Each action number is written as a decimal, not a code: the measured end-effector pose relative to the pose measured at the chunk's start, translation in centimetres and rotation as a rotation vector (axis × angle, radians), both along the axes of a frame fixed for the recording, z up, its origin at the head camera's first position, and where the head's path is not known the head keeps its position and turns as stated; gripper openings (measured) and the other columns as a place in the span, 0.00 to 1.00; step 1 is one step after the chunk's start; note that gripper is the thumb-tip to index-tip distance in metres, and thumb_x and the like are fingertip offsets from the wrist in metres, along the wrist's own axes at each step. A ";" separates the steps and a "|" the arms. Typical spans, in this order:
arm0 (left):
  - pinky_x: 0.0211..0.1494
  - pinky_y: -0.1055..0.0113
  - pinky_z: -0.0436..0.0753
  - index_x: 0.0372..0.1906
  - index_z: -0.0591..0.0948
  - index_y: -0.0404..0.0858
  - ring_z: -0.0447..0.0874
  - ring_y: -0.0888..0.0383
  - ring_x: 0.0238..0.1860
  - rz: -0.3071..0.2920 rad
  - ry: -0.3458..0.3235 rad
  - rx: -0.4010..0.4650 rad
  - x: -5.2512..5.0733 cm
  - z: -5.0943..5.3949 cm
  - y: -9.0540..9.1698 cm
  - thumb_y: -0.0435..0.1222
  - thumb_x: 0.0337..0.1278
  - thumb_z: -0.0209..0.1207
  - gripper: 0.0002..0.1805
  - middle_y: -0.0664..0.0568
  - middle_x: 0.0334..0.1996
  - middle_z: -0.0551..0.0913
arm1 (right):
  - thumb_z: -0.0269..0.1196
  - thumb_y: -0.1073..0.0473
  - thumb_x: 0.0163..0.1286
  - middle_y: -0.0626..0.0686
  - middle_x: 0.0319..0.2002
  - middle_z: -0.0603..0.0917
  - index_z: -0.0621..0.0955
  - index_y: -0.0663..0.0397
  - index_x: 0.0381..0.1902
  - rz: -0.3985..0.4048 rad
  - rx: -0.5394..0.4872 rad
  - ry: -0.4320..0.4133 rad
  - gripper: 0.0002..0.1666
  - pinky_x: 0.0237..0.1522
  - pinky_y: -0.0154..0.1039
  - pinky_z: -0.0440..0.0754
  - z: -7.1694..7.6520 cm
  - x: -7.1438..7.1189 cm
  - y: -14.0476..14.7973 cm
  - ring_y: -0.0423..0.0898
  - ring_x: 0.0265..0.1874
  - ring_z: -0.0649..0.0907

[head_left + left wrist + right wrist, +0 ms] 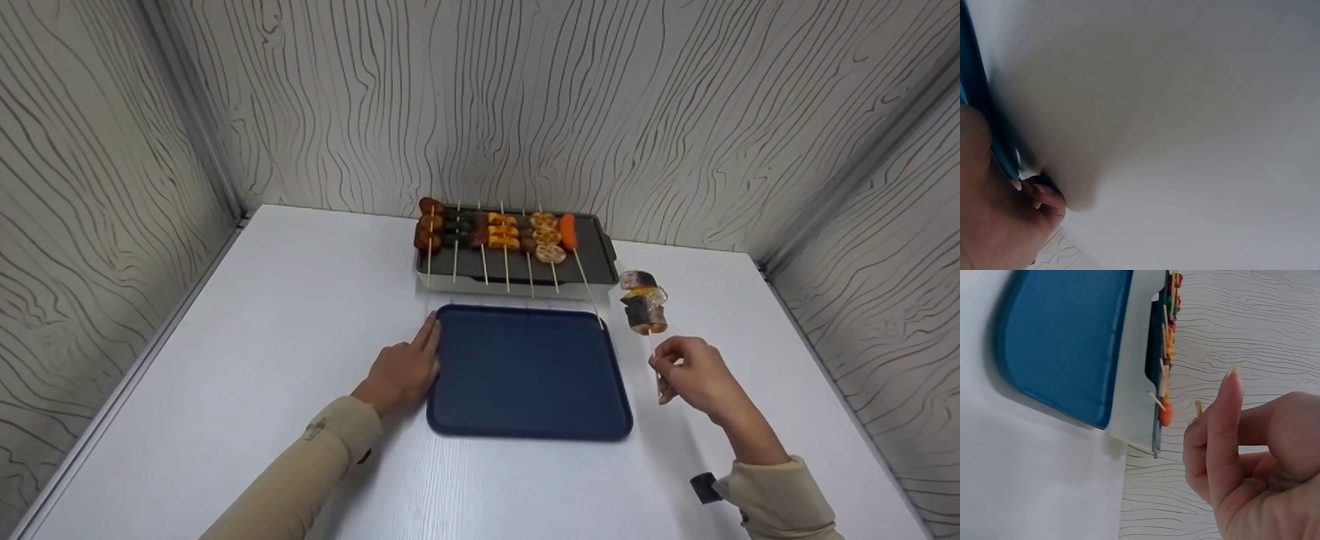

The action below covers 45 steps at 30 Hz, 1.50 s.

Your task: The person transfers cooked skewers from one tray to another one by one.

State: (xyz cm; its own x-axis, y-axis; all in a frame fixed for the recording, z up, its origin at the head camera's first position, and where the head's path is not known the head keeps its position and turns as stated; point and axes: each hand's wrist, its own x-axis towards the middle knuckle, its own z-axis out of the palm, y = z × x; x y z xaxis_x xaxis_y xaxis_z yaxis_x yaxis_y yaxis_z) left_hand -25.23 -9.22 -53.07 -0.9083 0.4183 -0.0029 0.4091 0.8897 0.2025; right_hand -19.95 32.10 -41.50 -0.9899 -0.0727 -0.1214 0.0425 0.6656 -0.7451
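Observation:
On the white table lies a dark blue tray [529,375]. My left hand [405,371] is at its left side, with fingers along the rim; in the left wrist view, the thumb and curled fingers [1044,197] meet the tray's edge [999,135]. To the right of the tray, my right hand [694,375] pinches the thin stick of a skewer [645,311] between thumb and fingers. Its chunks look dark and silvery, with a yellow piece among them. They point away from me. In the right wrist view, my hand [1241,455] mostly hides this skewer.
Behind the tray stands a grill [596,262] with several skewers side by side, among them lotus root slices [547,236] and an orange sausage [568,232]. The sausage's stick reaches over the tray's far right corner. Patterned panels [480,97] enclose the table.

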 end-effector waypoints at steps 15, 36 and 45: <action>0.32 0.55 0.81 0.79 0.57 0.28 0.76 0.49 0.28 -0.013 0.034 0.011 0.7 0.3 0.0 0.40 0.79 0.45 0.33 0.40 0.81 0.52 | 0.56 0.71 0.73 0.55 0.22 0.80 0.77 0.73 0.40 0.023 -0.010 -0.047 0.06 0.24 0.46 0.86 -3.2 1.0 -0.4 0.46 0.15 0.82; 0.33 0.52 0.81 0.78 0.58 0.27 0.78 0.47 0.29 -0.015 0.045 0.033 0.2 0.5 -0.3 0.39 0.78 0.45 0.32 0.38 0.80 0.55 | 0.57 0.70 0.74 0.56 0.23 0.81 0.78 0.70 0.39 0.033 0.028 -0.061 0.04 0.23 0.47 0.85 -4.1 1.8 -1.3 0.49 0.16 0.84; 0.36 0.52 0.81 0.79 0.56 0.29 0.78 0.47 0.31 -0.003 0.007 0.027 0.2 0.5 0.0 0.40 0.79 0.43 0.32 0.41 0.81 0.52 | 0.56 0.72 0.72 0.58 0.24 0.81 0.77 0.71 0.39 0.024 0.003 -0.083 0.04 0.24 0.49 0.86 -4.7 2.1 -1.2 0.47 0.16 0.83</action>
State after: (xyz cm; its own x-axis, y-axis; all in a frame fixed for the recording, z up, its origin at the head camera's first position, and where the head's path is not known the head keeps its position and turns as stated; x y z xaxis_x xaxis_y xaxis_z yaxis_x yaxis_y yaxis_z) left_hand -25.00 -9.18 -52.56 -0.9071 0.4206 0.0146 0.4129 0.8828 0.2241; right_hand -17.89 30.89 -46.19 -0.9743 -0.0962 -0.2036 0.0881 0.6694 -0.7377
